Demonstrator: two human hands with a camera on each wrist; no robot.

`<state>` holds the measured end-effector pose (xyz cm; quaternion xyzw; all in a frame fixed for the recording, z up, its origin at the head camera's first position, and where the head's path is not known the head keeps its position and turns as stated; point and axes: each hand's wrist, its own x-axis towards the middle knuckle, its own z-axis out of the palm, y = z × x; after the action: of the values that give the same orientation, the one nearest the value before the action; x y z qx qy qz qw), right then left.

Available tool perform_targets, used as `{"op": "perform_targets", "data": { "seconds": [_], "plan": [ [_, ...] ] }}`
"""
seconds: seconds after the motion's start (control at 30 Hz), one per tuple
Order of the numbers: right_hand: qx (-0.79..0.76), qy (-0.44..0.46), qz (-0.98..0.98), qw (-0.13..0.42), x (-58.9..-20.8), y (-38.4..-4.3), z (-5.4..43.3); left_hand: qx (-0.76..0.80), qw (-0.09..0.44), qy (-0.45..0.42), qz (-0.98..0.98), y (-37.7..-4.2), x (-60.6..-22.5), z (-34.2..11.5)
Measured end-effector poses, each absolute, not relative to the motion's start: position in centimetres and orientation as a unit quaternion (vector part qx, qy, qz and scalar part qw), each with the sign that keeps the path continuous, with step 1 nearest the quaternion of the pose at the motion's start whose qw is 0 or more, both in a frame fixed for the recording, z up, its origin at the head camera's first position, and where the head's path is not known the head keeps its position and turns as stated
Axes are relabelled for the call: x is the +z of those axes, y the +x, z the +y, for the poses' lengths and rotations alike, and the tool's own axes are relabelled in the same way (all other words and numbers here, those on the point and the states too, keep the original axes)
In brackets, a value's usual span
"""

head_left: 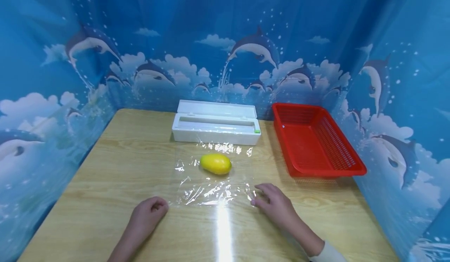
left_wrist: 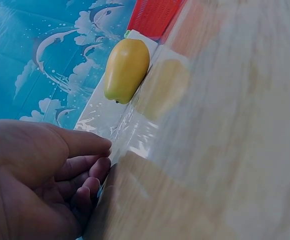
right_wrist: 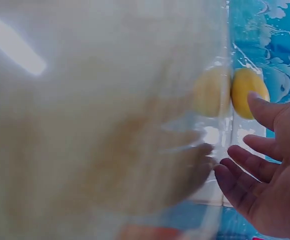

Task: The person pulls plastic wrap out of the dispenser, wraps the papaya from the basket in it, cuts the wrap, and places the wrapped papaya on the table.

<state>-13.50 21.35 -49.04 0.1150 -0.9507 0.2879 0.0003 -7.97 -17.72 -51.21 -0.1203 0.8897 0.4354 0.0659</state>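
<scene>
A yellow mango-like fruit (head_left: 216,164) lies on its side on a sheet of clear plastic wrap (head_left: 197,193), spread over the wooden table. At the sheet's near left corner, my left hand (head_left: 149,214) has its thumb and index finger pinched together on the film's edge, the other fingers curled under. My right hand (head_left: 275,207) rests by the near right corner, its fingers spread and slightly bent around nothing. In the right wrist view the right thumb overlaps the fruit (right_wrist: 246,92). Behind the fruit stands a white wrap dispenser box (head_left: 216,138) with its lid raised.
A red plastic basket (head_left: 291,154) with slotted walls stands at the back right. A small green piece (head_left: 257,131) sits at the dispenser's right end. Blue dolphin-print curtains (head_left: 211,16) enclose the wooden table (head_left: 116,164) at the back and sides.
</scene>
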Motion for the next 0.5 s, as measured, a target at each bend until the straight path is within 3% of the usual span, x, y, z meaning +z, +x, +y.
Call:
{"op": "perform_targets", "data": {
  "seconds": [0.5],
  "plan": [
    [0.184,0.174,-0.966,0.057,-50.5,-12.0,21.5,0.435,0.07,-0.12,0.889,-8.1,-51.1,-17.6]
  ]
}}
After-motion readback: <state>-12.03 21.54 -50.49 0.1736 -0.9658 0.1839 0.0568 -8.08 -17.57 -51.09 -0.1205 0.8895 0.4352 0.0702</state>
